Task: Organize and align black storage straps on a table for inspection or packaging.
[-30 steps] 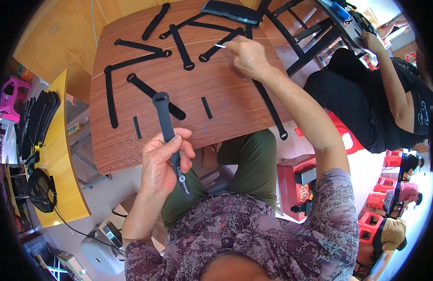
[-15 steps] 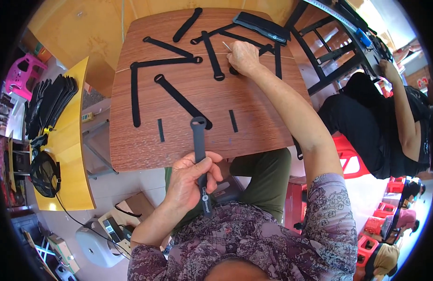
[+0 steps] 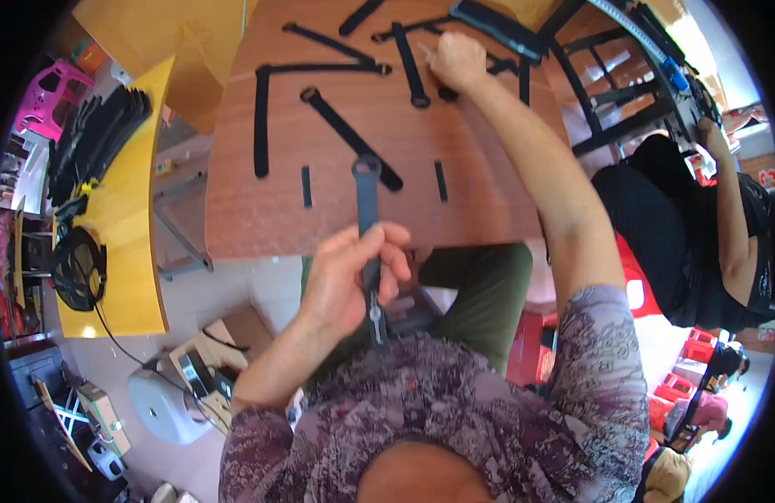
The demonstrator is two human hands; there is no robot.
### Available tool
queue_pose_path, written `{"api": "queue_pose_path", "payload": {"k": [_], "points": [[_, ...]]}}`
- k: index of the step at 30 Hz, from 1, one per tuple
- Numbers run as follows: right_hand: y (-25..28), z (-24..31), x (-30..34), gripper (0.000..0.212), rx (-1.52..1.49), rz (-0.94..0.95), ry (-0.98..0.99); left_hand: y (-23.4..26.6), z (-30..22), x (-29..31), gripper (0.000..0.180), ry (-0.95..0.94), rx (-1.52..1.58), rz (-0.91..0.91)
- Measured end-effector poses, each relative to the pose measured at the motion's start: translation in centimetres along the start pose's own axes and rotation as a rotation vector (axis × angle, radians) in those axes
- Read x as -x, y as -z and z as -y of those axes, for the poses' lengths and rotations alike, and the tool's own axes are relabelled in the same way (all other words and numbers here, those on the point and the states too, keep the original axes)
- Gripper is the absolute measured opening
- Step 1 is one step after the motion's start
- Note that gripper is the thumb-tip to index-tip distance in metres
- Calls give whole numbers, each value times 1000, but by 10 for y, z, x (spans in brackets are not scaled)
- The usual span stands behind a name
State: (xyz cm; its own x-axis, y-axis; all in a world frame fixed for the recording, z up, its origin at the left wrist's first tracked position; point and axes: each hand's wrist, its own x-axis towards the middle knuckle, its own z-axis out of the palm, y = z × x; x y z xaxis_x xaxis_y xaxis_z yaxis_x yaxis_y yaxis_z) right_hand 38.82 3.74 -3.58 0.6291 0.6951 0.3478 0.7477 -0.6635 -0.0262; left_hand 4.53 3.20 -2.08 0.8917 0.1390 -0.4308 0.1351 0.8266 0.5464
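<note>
My left hand (image 3: 354, 272) is closed around a black strap (image 3: 367, 197) with a slotted, rounded head, held in front of the table's near edge. The strap's head points away from me; its tail, with pale print, hangs toward my shirt. At the far right part of the table, my right hand (image 3: 460, 62) is closed, with a thin pale stick-like piece poking out at its left. Its kind is too blurred to tell. Beside this hand lies another black strap (image 3: 409, 63), and a long dark bundle (image 3: 498, 29) rests farther back.
More black straps (image 3: 262, 126) lie scattered over the brown table (image 3: 245, 218), with two short dark strips (image 3: 306, 186) near its front. A yellow table (image 3: 144, 277) at left carries a black stack (image 3: 102, 134) and a mesh fan (image 3: 77, 267). A person in black (image 3: 656, 226) sits at right.
The view has shifted, so the table and both hands appear higher and slightly farther right. Both hands keep their grip and nearly the same place over the table.
</note>
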Motion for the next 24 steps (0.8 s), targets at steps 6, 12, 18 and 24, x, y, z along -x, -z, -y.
{"api": "queue_pose_path", "payload": {"k": [6,12,18,24], "points": [[38,4,41,46,-386,257,-46,0,-2,3,31,-96,-61,58],[110,42,153,33,-1238,461,-178,-1,6,14,30,-129,-403,22],[122,42,206,29,-1435,581,-156,-6,15,17,32,45,-365,94],[109,58,246,33,-1552,499,-246,-16,19,11,31,-307,-10,-36]]}}
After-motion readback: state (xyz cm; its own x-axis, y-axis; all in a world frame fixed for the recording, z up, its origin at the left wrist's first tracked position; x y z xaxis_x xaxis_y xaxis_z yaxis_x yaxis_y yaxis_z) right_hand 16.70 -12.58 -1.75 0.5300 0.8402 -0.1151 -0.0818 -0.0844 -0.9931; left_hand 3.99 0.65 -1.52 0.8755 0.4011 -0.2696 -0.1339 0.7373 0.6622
